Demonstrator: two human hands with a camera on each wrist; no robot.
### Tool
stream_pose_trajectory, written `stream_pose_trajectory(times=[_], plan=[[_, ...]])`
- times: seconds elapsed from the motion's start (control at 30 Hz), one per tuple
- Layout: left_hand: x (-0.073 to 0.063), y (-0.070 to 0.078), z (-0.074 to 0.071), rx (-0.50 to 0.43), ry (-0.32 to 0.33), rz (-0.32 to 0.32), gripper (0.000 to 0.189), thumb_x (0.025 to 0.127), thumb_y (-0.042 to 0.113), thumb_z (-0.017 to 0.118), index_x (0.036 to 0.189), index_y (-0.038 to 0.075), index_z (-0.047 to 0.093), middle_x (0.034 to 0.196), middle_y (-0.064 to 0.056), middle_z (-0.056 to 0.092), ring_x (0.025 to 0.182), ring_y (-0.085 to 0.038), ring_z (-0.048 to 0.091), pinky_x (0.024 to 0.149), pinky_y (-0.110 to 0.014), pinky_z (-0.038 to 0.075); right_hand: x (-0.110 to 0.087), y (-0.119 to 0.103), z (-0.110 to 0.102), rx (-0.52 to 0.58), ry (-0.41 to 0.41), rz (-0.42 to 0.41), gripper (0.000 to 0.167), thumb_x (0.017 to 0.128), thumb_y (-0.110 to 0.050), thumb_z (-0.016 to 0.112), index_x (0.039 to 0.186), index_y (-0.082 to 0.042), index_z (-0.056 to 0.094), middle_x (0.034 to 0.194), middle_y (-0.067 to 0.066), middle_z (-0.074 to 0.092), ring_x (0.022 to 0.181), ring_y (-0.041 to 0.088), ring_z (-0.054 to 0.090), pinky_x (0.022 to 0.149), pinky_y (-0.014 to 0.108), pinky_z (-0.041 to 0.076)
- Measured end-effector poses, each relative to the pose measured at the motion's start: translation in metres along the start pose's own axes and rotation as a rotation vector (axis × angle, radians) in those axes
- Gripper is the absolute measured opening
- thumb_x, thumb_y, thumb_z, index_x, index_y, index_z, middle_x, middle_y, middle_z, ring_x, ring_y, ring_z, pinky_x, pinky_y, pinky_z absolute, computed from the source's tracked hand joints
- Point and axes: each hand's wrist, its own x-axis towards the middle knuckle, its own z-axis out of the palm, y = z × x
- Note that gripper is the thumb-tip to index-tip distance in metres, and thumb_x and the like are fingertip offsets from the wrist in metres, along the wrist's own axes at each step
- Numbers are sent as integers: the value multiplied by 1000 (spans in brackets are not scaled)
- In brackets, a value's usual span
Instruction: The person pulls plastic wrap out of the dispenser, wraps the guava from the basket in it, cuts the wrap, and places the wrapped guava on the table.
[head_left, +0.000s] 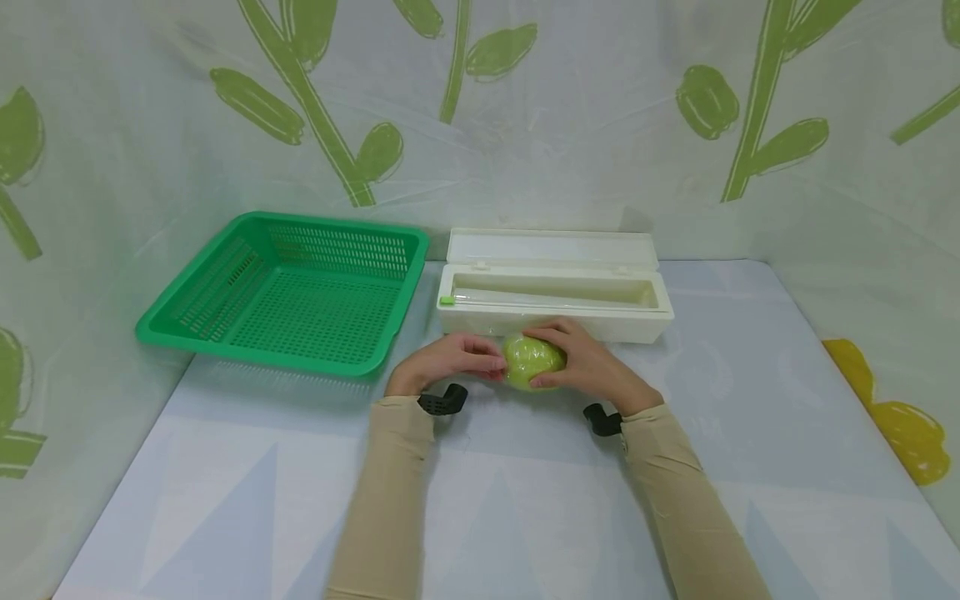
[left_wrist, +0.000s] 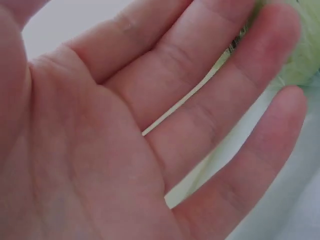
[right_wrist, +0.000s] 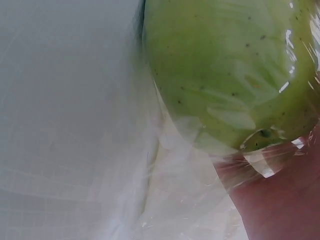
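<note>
A green fruit with dark specks [head_left: 531, 362] is wrapped in clear cling film [right_wrist: 232, 117], which is creased and shiny around it. My right hand [head_left: 581, 358] grips the fruit from the right, fingers over the far side and thumb on the near side. At its left side, the thumb and forefinger tips of my left hand [head_left: 468, 357] come together at the film. The other left fingers [left_wrist: 200, 120] stretch out loosely, tips beside the fruit, in the left wrist view. Loose film trails below the fruit in the right wrist view.
Just behind the hands stands a white film-dispenser box [head_left: 555, 325], its lid [head_left: 551, 248] tipped back, with a green slider [head_left: 447, 301] at the left end. A green perforated basket [head_left: 375, 367] sits at the back left. A patterned sheet [head_left: 570, 125] hangs behind the table.
</note>
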Motion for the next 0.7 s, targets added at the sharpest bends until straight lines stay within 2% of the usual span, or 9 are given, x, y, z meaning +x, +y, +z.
stream_pose_trajectory(times=[0.1,0.17,0.23,0.37,0.53,0.7], plan=[[-2,0,-2,6,-7,-19,27,83,24,63,98,1,64,91,-12,65,91,-29,59,83,-40,45,0,-1,-1,4,0,3,73,66,-46,74,129,-18,48,123,-3,39,112,16,36,87,37,37],[-2,-2,-3,4,23,-43,23,86,18,58,98,-1,63,90,-13,64,89,-28,59,80,-40,46,0,-2,-1,8,-3,9,73,66,-45,74,129,-18,47,123,-3,39,112,16,36,87,37,37],[0,-4,-3,-2,84,-74,19,88,12,52,98,-2,61,89,-14,62,84,-27,58,77,-38,48,0,-2,-1,8,-5,8,73,66,-45,74,129,-18,47,124,-2,39,112,17,36,87,38,37],[10,-7,1,12,253,-110,21,91,4,43,101,-4,60,88,-15,60,78,-23,59,70,-34,50,1,-1,-1,9,-2,-4,73,67,-45,74,129,-17,48,123,-1,40,112,18,37,88,38,36],[29,-14,16,64,405,-74,20,90,-3,43,96,-8,61,87,-14,59,71,-19,59,66,-31,51,1,0,-1,15,2,-19,73,66,-44,74,128,-16,48,123,0,40,113,18,36,89,38,35],[39,-17,24,158,516,-40,21,88,-2,45,92,-2,66,94,-10,62,76,-14,57,66,-26,49,1,1,0,8,4,-21,72,66,-45,74,128,-18,49,123,-1,40,111,17,36,88,37,35]])
